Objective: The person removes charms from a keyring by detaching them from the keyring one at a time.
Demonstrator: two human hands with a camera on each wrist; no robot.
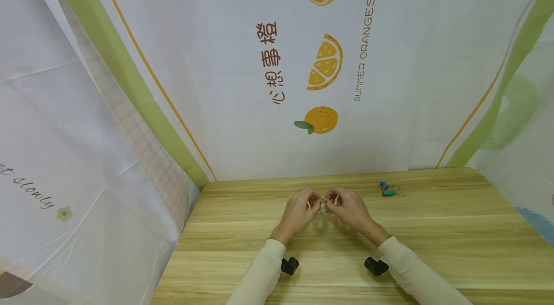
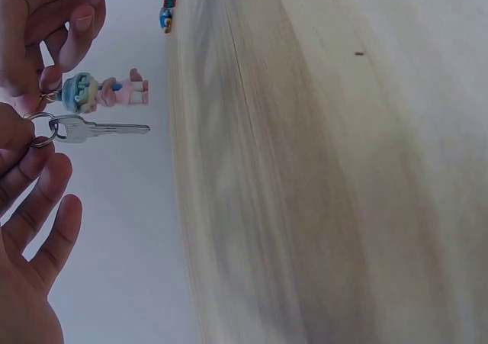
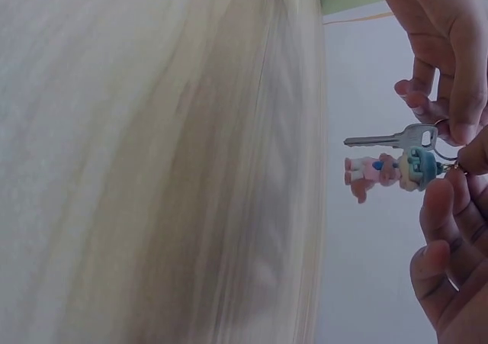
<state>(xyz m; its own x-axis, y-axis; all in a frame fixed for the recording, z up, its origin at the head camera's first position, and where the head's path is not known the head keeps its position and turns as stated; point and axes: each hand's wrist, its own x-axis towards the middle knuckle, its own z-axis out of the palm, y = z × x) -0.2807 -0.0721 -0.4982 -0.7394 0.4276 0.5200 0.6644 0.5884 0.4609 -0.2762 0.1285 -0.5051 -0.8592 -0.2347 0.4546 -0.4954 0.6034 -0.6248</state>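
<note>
Both hands meet over the wooden table (image 1: pixel 242 228), fingertips close together. My left hand (image 1: pixel 298 211) pinches a metal split ring (image 2: pixel 43 141) between thumb and finger, its other fingers spread. From that ring hangs a silver key (image 2: pixel 93 129). A small figurine charm (image 2: pixel 114 94), with teal head and pink-and-white body, hangs beside the key. Its clasp at the top is pinched by my right hand (image 1: pixel 349 209), right against the ring. Fingers partly hide where charm and ring come together.
Toward the back right of the table lie a blue charm (image 1: pixel 383 185) and a green charm (image 1: pixel 388 193), each with a ring. A white cloth (image 1: pixel 229 117) printed with oranges hangs behind. Black wrist mounts (image 1: pixel 290 266) sit by the sleeves.
</note>
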